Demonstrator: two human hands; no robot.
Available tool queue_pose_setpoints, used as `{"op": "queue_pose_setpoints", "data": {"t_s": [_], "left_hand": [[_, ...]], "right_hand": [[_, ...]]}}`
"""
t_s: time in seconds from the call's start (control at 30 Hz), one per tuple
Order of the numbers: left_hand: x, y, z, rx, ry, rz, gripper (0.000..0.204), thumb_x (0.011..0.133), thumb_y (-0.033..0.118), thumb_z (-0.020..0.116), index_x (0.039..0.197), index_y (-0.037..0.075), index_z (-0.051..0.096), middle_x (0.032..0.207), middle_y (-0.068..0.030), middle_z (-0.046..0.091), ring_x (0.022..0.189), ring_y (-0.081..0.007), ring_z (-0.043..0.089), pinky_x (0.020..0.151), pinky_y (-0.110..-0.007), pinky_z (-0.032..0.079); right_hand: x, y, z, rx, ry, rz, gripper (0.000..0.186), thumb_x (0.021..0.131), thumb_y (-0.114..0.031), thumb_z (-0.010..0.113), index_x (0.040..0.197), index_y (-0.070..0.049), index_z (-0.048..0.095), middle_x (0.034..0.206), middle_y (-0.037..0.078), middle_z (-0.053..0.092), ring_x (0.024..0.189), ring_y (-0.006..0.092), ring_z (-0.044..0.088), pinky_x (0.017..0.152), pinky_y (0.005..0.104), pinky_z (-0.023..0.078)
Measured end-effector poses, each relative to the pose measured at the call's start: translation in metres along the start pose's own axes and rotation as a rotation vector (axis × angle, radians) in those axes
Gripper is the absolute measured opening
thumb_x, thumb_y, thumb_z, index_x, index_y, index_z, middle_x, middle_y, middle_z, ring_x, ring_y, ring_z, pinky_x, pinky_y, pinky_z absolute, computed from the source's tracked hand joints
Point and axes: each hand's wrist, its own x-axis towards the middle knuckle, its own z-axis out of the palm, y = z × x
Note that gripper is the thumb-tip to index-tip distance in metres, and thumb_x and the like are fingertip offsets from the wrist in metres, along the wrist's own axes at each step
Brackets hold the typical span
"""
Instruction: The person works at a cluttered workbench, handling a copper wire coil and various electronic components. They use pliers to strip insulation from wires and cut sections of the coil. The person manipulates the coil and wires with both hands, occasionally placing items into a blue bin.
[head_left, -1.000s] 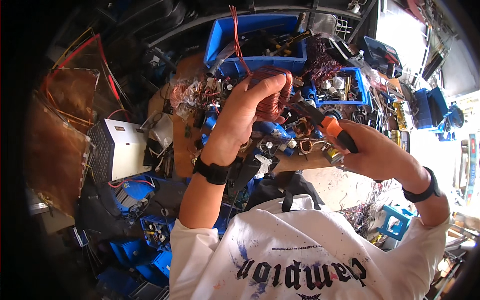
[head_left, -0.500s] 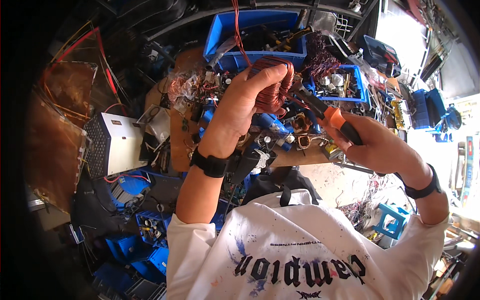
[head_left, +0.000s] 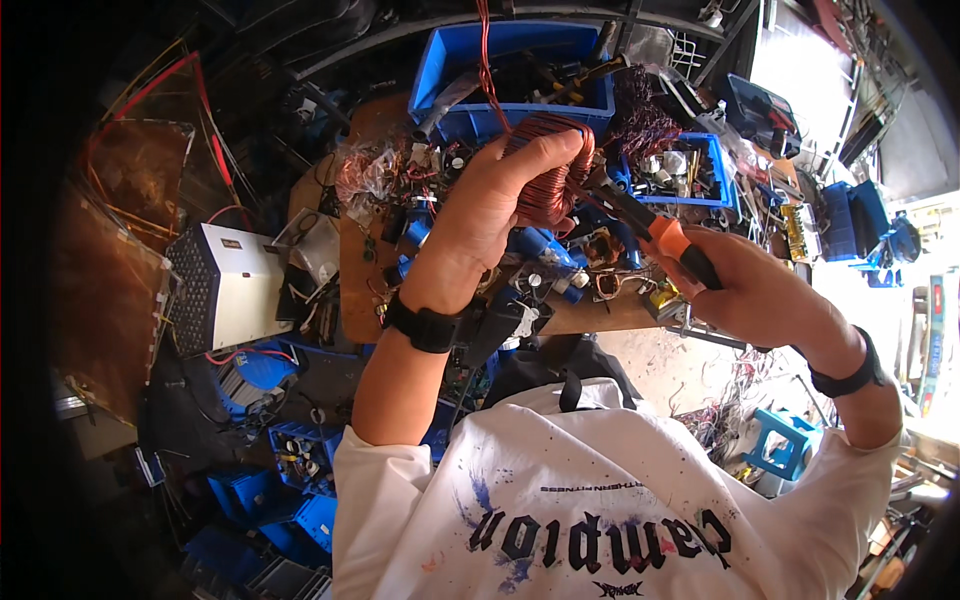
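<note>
A toroidal coil wound with reddish copper wire (head_left: pixel 548 182) is gripped in my left hand (head_left: pixel 490 205), its thumb across the top. Copper-coloured wire leads (head_left: pixel 486 70) rise from the coil toward the upper edge. My right hand (head_left: pixel 735 280) wraps round the orange-and-black handles of a pair of pliers (head_left: pixel 672 238). The jaws of the pliers reach to the right side of the coil, by a short wire end; whether they bite on it I cannot make out.
Under my hands, a wooden bench (head_left: pixel 600 312) is strewn with electronic parts. A large blue bin (head_left: pixel 430 75) of tools stands at the back, a smaller blue tray (head_left: pixel 722 170) to its right. A white metal case (head_left: pixel 245 285) sits at left; blue bins (head_left: pixel 250 500) lie lower left.
The coil has shifted slightly right and down in my left hand. The pliers stay beside it, having moved only a little. Both hands keep their holds.
</note>
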Motion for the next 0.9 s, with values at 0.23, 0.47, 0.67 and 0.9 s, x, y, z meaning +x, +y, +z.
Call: {"op": "queue_pose_setpoints", "data": {"t_s": [0.23,0.47,0.67,0.9], "left_hand": [[0.003,-0.001,-0.006,-0.039,-0.018,-0.006,0.037,0.083,0.039,0.068,0.104,0.008,0.066,0.085,0.0001,0.066,0.066,-0.0093,0.063,0.057,-0.028,0.058],[0.004,0.0,-0.007,-0.061,-0.026,-0.009,0.036,0.084,0.038,0.068,0.105,0.008,0.065,0.085,-0.0009,0.066,0.066,-0.01,0.064,0.057,-0.029,0.058],[0.002,0.0,-0.007,-0.039,-0.028,0.03,0.038,0.083,0.039,0.069,0.103,0.007,0.066,0.083,-0.0016,0.065,0.067,-0.01,0.063,0.056,-0.029,0.058],[0.0,0.001,-0.008,-0.033,-0.006,0.016,0.038,0.082,0.041,0.069,0.101,0.007,0.067,0.082,-0.0009,0.065,0.067,-0.0098,0.063,0.056,-0.028,0.058]], "right_hand": [[0.0,0.003,-0.001,0.204,0.01,0.029,0.016,0.076,-0.006,0.056,0.091,0.0,0.053,0.075,0.013,0.055,0.066,0.023,0.055,0.059,0.035,0.043],[0.004,-0.001,-0.005,0.345,-0.081,0.036,0.015,0.076,-0.006,0.055,0.09,-0.001,0.054,0.073,0.006,0.052,0.065,0.0159,0.051,0.06,0.0322,0.043],[0.007,-0.003,-0.009,0.258,-0.093,0.013,0.014,0.077,-0.007,0.054,0.089,-0.001,0.053,0.072,0.006,0.051,0.068,0.0167,0.051,0.062,0.0336,0.043],[0.005,-0.012,-0.013,0.074,-0.056,-0.039,0.018,0.074,-0.008,0.054,0.09,0.0,0.051,0.072,0.013,0.05,0.068,0.0267,0.053,0.063,0.0393,0.042]]}}
